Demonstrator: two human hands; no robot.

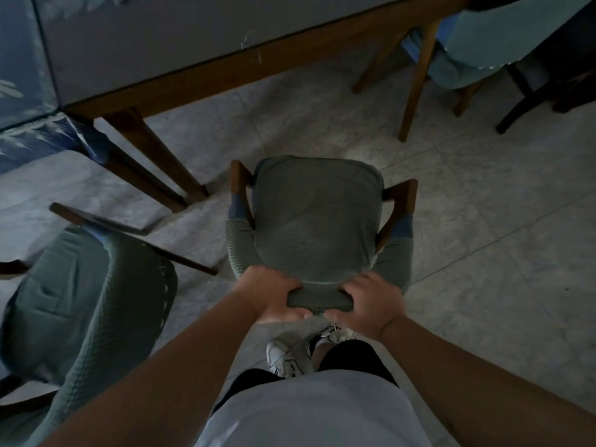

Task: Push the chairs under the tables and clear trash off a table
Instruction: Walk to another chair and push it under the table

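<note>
Gray floor tiles (467, 221) lie under a long table (161, 43) on the far side. Nearer stands a green chair (316, 221), its seat facing the table, well apart. Left hand (271, 293) and right hand (371, 301) both grip its backrest, so a straight push sends it under.

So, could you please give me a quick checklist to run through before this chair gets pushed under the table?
1. Left hand grips the chair backrest: ok.
2. Right hand grips the backrest: ok.
3. Seat faces the table: ok.
4. Floor between chair and table free of obstacles: ok.
5. Chair tucked under the table: not ok, it stands apart from it.
6. Clearance from the table leg on the left: cannot tell.
</note>
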